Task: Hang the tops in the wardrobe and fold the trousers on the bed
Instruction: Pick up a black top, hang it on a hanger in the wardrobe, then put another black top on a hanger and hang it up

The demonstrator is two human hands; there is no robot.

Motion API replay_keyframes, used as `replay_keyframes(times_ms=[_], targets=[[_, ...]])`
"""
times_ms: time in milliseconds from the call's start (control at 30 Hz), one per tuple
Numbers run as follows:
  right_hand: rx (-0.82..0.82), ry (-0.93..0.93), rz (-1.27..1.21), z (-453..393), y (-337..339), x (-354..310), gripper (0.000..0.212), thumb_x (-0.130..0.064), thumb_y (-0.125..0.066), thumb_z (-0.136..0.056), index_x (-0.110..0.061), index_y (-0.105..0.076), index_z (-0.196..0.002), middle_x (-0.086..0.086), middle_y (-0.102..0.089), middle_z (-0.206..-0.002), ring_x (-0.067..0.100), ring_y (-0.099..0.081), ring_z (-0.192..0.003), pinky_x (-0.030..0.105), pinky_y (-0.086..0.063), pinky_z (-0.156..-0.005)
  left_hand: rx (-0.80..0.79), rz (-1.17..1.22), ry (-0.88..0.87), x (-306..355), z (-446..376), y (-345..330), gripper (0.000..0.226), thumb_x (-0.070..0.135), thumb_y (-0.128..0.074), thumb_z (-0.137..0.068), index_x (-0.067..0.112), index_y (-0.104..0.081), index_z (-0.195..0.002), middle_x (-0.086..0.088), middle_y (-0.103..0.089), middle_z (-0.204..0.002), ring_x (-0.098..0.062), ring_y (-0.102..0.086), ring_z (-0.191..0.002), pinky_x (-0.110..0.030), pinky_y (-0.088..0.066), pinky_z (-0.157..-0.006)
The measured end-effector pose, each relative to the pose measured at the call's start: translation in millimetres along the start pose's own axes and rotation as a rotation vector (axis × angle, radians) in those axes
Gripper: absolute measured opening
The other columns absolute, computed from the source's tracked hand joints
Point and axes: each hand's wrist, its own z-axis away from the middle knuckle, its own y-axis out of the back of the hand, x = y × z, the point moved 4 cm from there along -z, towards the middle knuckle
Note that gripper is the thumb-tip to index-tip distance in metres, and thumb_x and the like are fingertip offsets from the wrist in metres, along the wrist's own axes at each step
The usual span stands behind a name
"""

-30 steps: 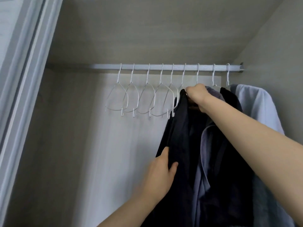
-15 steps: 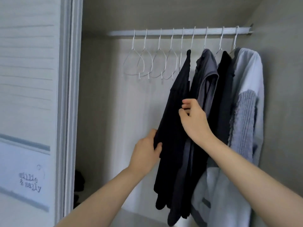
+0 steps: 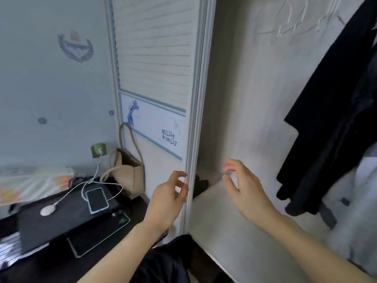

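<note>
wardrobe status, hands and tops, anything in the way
Left hand and right hand open, holding nothing. Black top hanging in wardrobe, untouched. Sliding door edge beside left hand; nothing blocking.

Phone (image 3: 96,200) on dark desk (image 3: 61,260)

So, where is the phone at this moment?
In the head view, lower left: the phone lies on a dark laptop, just below the beige bag.
</note>
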Motion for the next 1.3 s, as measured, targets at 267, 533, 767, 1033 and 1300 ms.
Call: replay_keyframes(times_ms=[267,533,767,1033,1300], targets=[[-0.424,0.271,-0.261,101,-143,-87,0.036,-0.019,-0.051,-0.096,-0.014,-0.046,-0.132,-0.003,-0.06,-0.111,0.013,-0.055,-0.105,0.02,-0.036,-0.09,0.379,-0.184,0.55,-78,238,102,0.019,0.022,-0.053,-0.098,0.034,-0.053,-0.112,0.007,-0.067,-0.085,-0.004,-0.067,-0.062,-0.031,-0.054,-0.067],[-0.879,0.459,-0.456,251,-227,-190,0.029,-0.02,-0.049,-0.097,-0.012,-0.05,-0.124,-0.001,-0.058,-0.12,0.015,-0.055,-0.109,0.02,-0.036,-0.086,0.689,-0.281,1.007,-77,497,136,0.018,0.018,-0.053,-0.096,0.03,-0.055,-0.109,0.003,-0.068,-0.079,-0.014,-0.067,-0.058,-0.033,-0.051,-0.061],[-1.162,0.581,-0.462,341,-269,-264,0.032,-0.024,-0.043,-0.099,-0.015,-0.046,-0.13,-0.01,-0.059,-0.094,0.007,-0.055,-0.085,0.021,-0.037,-0.076,0.931,-0.2,1.305,-72,637,131,0.015,0.019,-0.049,-0.098,0.028,-0.053,-0.11,0.001,-0.068,-0.083,-0.012,-0.067,-0.055,-0.023,-0.044,-0.049],[-1.382,0.603,-0.366,405,-359,-332,0.033,-0.023,-0.045,-0.099,-0.011,-0.048,-0.129,-0.011,-0.056,-0.092,0.013,-0.054,-0.094,0.025,-0.041,-0.083,1.054,-0.14,1.459,-120,720,162,0.014,0.015,-0.048,-0.099,0.022,-0.054,-0.11,-0.002,-0.067,-0.085,-0.016,-0.069,-0.056,-0.034,-0.052,-0.055],[-1.49,0.482,-0.173,466,-543,-396,0.027,-0.024,-0.047,-0.098,-0.014,-0.051,-0.123,-0.003,-0.06,-0.096,0.011,-0.05,-0.084,0.019,-0.033,-0.065,0.892,0.004,1.621,-304,780,221,0.021,0.018,-0.052,-0.096,0.015,-0.057,-0.116,-0.003,-0.064,-0.109,-0.019,-0.057,-0.085,-0.029,-0.044,-0.07]])
